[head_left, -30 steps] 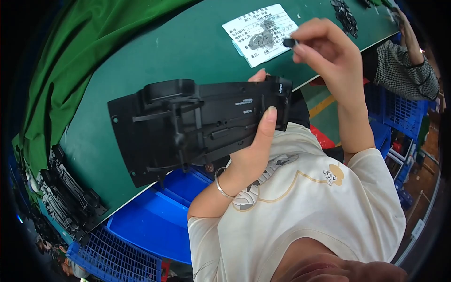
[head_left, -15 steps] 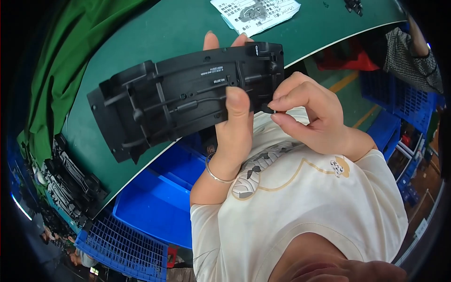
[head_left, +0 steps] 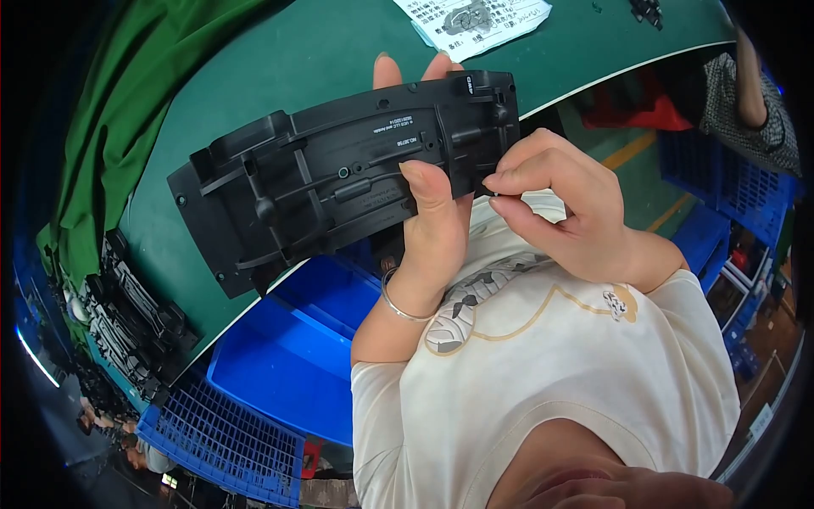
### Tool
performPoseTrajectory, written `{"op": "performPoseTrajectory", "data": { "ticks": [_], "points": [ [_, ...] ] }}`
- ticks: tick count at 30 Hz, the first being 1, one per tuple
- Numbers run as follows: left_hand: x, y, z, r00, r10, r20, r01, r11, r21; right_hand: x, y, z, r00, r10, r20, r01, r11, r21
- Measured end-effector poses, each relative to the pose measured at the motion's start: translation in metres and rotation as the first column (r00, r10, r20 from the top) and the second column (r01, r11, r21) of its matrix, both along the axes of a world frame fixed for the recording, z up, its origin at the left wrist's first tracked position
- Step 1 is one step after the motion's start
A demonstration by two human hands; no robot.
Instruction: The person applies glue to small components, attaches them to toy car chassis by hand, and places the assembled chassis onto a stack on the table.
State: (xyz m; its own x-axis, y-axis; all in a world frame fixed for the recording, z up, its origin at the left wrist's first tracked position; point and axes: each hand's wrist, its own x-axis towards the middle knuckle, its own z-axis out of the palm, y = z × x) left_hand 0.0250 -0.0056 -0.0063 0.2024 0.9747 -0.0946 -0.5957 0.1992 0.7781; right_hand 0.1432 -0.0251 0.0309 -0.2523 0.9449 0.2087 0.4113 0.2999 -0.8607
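Observation:
A black plastic toy-car chassis, moulded with axle and driveshaft shapes and small white lettering, is held up at a tilt above the table. My left hand, with a bracelet at its wrist, grips it from below. The thumb presses on its face, and two fingertips show past the far edge. Close to the chassis's right end, my right hand is closed in a pinch. Between its thumb and forefinger is something tiny and dark, too small to name.
A printed paper label lies on the green tabletop. Several black plastic parts are piled at left beside a green cloth. Blue bins and a blue crate stand below the table edge. Another person's arm shows at upper right.
The chassis and my left hand have shifted slightly right in view. My right hand stays pinched by the chassis's end; the dark bit at its fingertips shows less now.

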Motion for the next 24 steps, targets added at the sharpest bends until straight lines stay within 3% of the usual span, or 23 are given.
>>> {"op": "performPoseTrajectory", "data": {
  "ticks": [24],
  "points": [
    [0.0005, -0.0012, -0.0036, 0.997, 0.017, -0.080, -0.011, 0.998, 0.068, 0.0009, 0.0055, 0.0086, 0.993, 0.042, 0.107, -0.038, 0.998, -0.039]
  ]
}}
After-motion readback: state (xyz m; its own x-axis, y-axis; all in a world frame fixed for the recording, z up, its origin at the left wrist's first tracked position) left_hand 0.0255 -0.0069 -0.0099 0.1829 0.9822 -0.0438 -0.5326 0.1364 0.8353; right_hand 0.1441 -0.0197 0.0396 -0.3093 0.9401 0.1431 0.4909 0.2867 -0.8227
